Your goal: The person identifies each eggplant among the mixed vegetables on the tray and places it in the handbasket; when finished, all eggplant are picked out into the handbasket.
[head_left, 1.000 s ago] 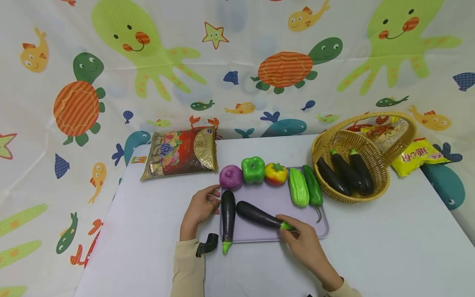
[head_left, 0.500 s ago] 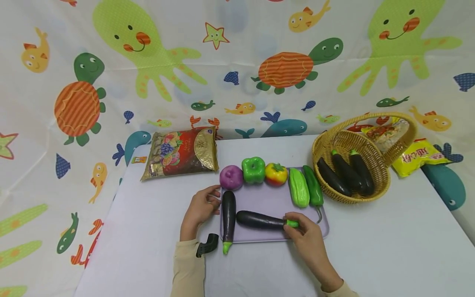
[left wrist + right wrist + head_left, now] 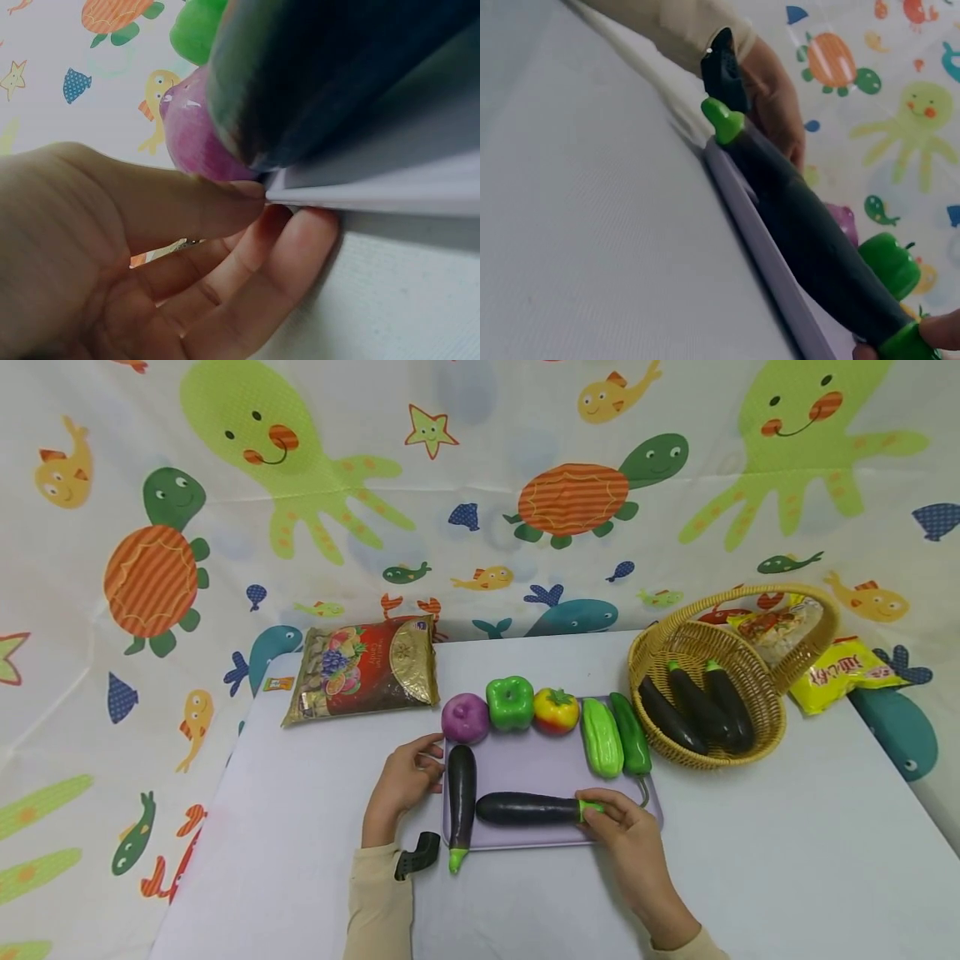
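Note:
My right hand (image 3: pixel 626 835) pinches the green stem end of an eggplant (image 3: pixel 528 808), which lies crosswise in the lilac tray (image 3: pixel 525 766). In the right wrist view, finger and thumb tips grip that green cap (image 3: pixel 907 343). A second eggplant (image 3: pixel 462 793) lies lengthwise along the tray's left side, its stem past the front rim. At the left rim is my left hand (image 3: pixel 405 783); in the left wrist view its thumb (image 3: pixel 202 206) and fingers pinch the tray edge (image 3: pixel 352 199). Along the tray's back sit a purple onion (image 3: pixel 466 718), a green pepper (image 3: pixel 511 703) and a red-yellow pepper (image 3: pixel 557 711).
A light green cucumber-like vegetable (image 3: pixel 602 737) and a dark green chili (image 3: pixel 631 735) lie at the tray's right. Beside them stands a wicker basket (image 3: pixel 708 760) holding three eggplants. A candy bag (image 3: pixel 363 668) lies back left, a yellow snack bag (image 3: pixel 847 677) back right.
My right hand has swung the stem end of the eggplant slightly right and toward the back, so it now lies nearly level across the tray. The left hand has stayed in place.

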A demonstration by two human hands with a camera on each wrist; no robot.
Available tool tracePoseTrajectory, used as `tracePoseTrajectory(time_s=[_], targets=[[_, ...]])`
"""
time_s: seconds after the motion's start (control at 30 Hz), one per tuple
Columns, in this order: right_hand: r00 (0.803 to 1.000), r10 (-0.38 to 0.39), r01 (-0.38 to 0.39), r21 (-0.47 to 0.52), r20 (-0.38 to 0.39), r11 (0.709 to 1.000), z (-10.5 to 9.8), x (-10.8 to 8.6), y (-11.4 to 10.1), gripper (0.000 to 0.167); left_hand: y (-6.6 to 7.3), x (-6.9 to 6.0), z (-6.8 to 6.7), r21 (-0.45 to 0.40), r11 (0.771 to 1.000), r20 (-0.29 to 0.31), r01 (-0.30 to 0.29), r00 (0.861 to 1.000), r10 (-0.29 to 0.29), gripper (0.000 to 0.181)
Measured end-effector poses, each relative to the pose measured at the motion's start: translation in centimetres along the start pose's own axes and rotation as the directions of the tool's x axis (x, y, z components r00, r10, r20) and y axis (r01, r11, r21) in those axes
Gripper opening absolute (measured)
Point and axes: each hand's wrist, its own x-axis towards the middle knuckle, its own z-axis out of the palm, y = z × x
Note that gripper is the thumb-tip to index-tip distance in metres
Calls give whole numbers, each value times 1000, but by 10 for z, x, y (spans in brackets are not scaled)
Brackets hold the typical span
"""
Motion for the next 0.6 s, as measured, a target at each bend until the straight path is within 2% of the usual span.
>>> tracePoseTrajectory(time_s=[0.27,0.6], targets=[[997,78,-73,182,-19,981,-3,0,0,26,0,0,0,28,999,-10,19,1000,-19,59],[1000,5,-11,261,22,965,-6,-1,0,25,0,0,0,42,999,-7,21,1000,-20,59]])
